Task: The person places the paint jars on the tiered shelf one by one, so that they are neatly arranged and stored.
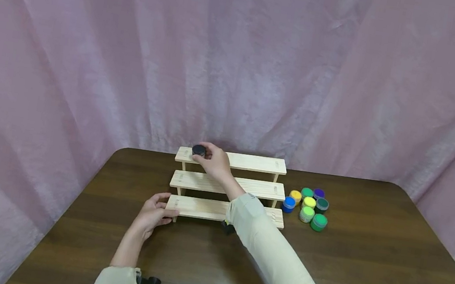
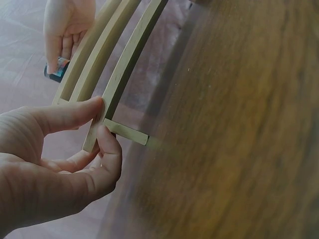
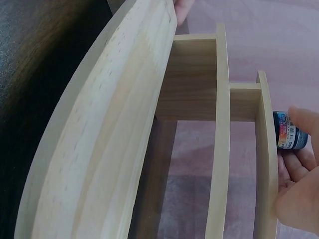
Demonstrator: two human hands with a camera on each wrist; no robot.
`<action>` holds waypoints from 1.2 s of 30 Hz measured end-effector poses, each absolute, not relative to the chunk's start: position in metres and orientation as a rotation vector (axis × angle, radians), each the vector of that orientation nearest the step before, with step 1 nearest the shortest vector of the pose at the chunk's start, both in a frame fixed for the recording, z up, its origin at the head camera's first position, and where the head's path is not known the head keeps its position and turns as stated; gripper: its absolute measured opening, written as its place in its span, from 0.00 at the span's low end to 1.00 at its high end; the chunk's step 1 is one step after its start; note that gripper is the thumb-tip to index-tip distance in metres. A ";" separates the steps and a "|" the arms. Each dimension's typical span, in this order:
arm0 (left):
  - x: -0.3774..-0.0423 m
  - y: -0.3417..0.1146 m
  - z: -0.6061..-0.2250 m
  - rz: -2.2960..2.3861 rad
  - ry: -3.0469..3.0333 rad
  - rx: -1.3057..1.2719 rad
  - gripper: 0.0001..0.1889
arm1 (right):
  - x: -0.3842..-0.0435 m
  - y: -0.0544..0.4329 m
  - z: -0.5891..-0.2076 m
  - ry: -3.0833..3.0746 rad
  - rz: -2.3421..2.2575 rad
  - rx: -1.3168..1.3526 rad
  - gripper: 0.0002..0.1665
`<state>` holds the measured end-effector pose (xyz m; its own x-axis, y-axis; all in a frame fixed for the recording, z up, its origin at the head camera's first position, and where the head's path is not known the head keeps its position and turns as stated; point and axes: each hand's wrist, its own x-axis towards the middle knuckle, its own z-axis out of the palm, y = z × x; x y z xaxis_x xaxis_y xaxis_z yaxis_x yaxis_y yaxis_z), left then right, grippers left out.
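A three-tier wooden shelf rack [image 1: 200, 208] of pale boards stands toward the back of the table. My right hand [image 1: 216, 164] reaches over the lower tiers and pinches a small black-lidded paint jar [image 1: 198, 150] at the left end of the top board. In the right wrist view the jar [image 3: 291, 130] shows a colourful label, its base right at the board's surface. My left hand [image 1: 152, 214] grips the left end of the lowest board, thumb on top and fingers beneath, as the left wrist view shows with the hand [image 2: 65, 159] around the board end.
Right of the rack several paint jars stand grouped on the brown table [image 1: 368, 259], among them a blue jar [image 1: 288, 204], a yellow jar [image 1: 309, 202], a light green jar [image 1: 306, 214] and a green jar [image 1: 319, 222]. A pink curtain [image 1: 264, 69] hangs behind the table.
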<state>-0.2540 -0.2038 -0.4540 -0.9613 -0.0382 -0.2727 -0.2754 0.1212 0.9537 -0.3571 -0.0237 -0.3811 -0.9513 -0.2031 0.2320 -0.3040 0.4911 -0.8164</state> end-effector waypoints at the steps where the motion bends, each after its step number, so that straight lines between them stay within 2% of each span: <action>1: -0.254 -0.202 -0.454 1.946 2.206 -0.310 0.36 | -0.357 -0.022 -0.381 -2.623 1.465 0.438 0.29; 15: -0.260 -0.197 -0.456 1.958 2.200 -0.311 0.35 | -0.360 -0.018 -0.382 -2.648 1.439 0.436 0.29; 29: -0.255 -0.202 -0.455 1.944 2.217 -0.330 0.35 | -0.352 -0.013 -0.373 -2.661 1.663 0.555 0.56; 36: -0.255 -0.198 -0.455 1.959 2.204 -0.310 0.35 | -0.344 0.002 -0.375 -2.651 1.619 0.503 0.52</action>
